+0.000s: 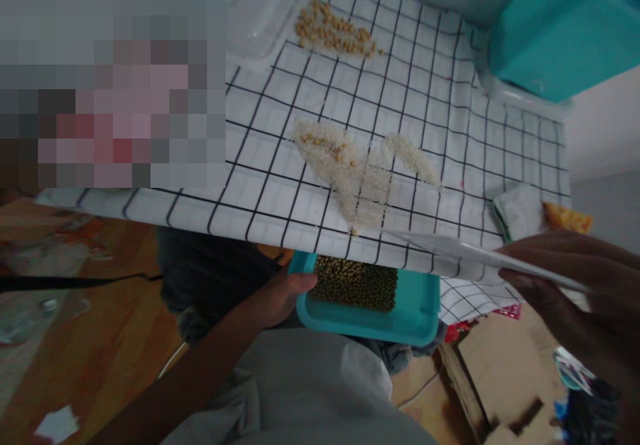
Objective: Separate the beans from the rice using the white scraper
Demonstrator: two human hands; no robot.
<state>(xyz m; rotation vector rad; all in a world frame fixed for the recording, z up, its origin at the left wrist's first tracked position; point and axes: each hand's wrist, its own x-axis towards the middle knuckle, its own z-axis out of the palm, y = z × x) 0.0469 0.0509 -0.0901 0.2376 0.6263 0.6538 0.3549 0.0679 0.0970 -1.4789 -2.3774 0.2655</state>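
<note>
My left hand [280, 295] grips the left rim of a teal tray [415, 312] held just below the table's near edge; the tray holds a layer of brownish beans [356, 284]. My right hand [575, 292] is closed on a thin white card [450, 246] that lies flat over the table edge, its tip pointing toward a pile of white rice [350, 168] mixed with a few beans. A smaller streak of rice [413, 158] lies to the right of that pile. A separate heap of tan beans [335, 30] sits farther back on the cloth.
The table wears a white cloth with a black grid [280, 132]. A clear plastic lid [260, 15] lies at the back left, a teal box [560, 32] at the back right, snack packets [530, 212] at the right edge. Cardboard [500, 372] lies on the wooden floor.
</note>
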